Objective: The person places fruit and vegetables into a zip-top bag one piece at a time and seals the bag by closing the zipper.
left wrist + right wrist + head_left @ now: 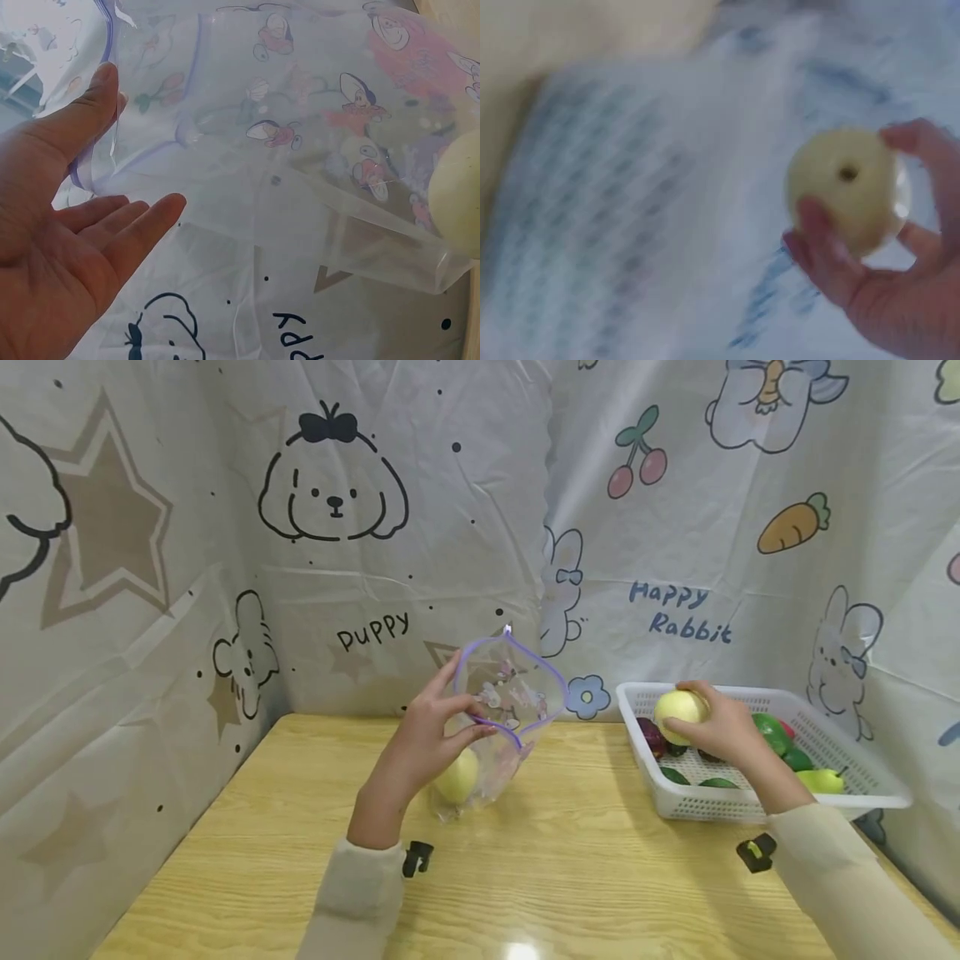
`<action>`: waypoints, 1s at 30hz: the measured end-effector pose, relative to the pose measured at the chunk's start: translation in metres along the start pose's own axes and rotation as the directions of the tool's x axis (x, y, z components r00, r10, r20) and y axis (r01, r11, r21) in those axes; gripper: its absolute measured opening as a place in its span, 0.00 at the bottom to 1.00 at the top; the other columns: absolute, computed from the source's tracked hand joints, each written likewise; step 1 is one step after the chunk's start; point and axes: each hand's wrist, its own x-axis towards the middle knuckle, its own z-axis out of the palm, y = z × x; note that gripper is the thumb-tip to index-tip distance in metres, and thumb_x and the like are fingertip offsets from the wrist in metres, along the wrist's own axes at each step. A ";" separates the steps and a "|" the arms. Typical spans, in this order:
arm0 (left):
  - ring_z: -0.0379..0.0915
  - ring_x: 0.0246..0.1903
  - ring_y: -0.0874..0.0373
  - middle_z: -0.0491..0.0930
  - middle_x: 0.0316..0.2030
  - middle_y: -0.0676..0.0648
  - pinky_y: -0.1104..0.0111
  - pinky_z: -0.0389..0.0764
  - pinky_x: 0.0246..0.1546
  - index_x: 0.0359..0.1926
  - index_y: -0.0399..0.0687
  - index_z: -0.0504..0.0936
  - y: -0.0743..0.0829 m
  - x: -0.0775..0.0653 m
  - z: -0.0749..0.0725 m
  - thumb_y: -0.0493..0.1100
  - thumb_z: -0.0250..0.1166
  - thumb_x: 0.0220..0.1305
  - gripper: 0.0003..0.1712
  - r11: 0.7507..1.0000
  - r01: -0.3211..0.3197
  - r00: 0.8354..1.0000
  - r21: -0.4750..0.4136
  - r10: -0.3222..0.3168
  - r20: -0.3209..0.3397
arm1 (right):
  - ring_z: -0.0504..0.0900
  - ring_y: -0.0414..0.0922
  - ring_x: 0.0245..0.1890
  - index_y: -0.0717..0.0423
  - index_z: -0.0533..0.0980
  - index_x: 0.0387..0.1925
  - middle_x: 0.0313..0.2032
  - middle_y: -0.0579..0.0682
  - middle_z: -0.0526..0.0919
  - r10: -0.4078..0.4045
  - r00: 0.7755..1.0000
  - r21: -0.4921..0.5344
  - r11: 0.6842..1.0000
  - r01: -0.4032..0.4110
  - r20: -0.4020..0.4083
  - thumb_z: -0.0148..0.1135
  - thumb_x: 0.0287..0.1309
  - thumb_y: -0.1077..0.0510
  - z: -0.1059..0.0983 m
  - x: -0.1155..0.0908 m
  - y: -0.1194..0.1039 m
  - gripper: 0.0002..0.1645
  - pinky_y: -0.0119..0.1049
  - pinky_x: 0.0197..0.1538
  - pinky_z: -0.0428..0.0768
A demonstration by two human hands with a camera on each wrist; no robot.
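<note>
And here's the left hand (431, 727) at the clear bag (498, 768), thumb and fingers pinching its purple-edged mouth, which gapes wide, while the other fingers stretch out loosely in the left wrist view. Down in the bag's lower part sits one pale yellow fruit (457, 777), seen through the printed plastic, just above the wooden table (592, 868). Over on the other side, the right hand (716, 718) has its thumb and fingers curled round a second yellow fruit (678, 717), a dark dimple facing the right wrist camera. From the head view that fruit shows against the left end of the white basket (735, 808); how high it hangs, I can't tell. In the basket: dark purple produce (651, 737) at the left, a green piece (771, 733) further right, and a yellow-green pear (821, 781) near the front wall. Behind it all, a cartoon-printed cloth (480, 552).
</note>
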 end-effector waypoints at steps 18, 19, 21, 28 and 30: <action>0.53 0.75 0.37 0.51 0.78 0.39 0.48 0.68 0.68 0.30 0.49 0.83 -0.001 -0.002 0.002 0.45 0.73 0.61 0.08 0.999 -0.045 0.999 -0.017 0.045 0.023 | 0.80 0.53 0.47 0.51 0.72 0.69 0.60 0.62 0.73 -0.624 0.781 0.267 0.753 0.601 0.000 0.74 0.58 0.59 0.033 0.002 -0.169 0.37 0.32 0.35 0.86; 0.54 0.74 0.36 0.51 0.78 0.37 0.49 0.70 0.67 0.30 0.49 0.83 -0.002 -0.003 0.002 0.44 0.73 0.61 0.08 0.999 -0.043 0.999 -0.010 0.043 0.020 | 0.80 0.54 0.47 0.53 0.72 0.68 0.59 0.63 0.74 -0.634 0.773 0.260 0.750 0.608 0.021 0.74 0.58 0.60 0.035 0.004 -0.169 0.37 0.33 0.36 0.86; 0.55 0.73 0.36 0.53 0.77 0.36 0.51 0.74 0.64 0.30 0.47 0.82 -0.002 -0.003 0.001 0.44 0.72 0.62 0.09 0.999 -0.038 0.999 -0.004 0.038 0.017 | 0.80 0.54 0.47 0.54 0.73 0.67 0.57 0.64 0.76 -0.640 0.766 0.231 0.756 0.613 0.059 0.74 0.58 0.59 0.038 0.007 -0.168 0.35 0.37 0.38 0.86; 0.81 0.52 0.45 0.62 0.72 0.30 0.62 0.85 0.47 0.32 0.38 0.82 -0.003 -0.003 -0.001 0.37 0.69 0.66 0.07 0.998 -0.064 0.998 -0.005 0.063 -0.005 | 0.83 0.56 0.44 0.60 0.81 0.53 0.48 0.61 0.85 -0.601 0.790 0.088 0.799 0.594 0.121 0.64 0.59 0.64 0.038 0.014 -0.164 0.19 0.51 0.47 0.83; 0.84 0.42 0.50 0.64 0.70 0.30 0.64 0.86 0.43 0.32 0.37 0.81 -0.003 -0.001 -0.002 0.36 0.69 0.66 0.07 0.998 -0.068 0.998 0.008 0.068 -0.011 | 0.84 0.56 0.45 0.61 0.83 0.49 0.46 0.59 0.86 -0.595 0.793 0.040 0.803 0.595 0.132 0.62 0.59 0.66 0.037 0.015 -0.163 0.16 0.51 0.49 0.82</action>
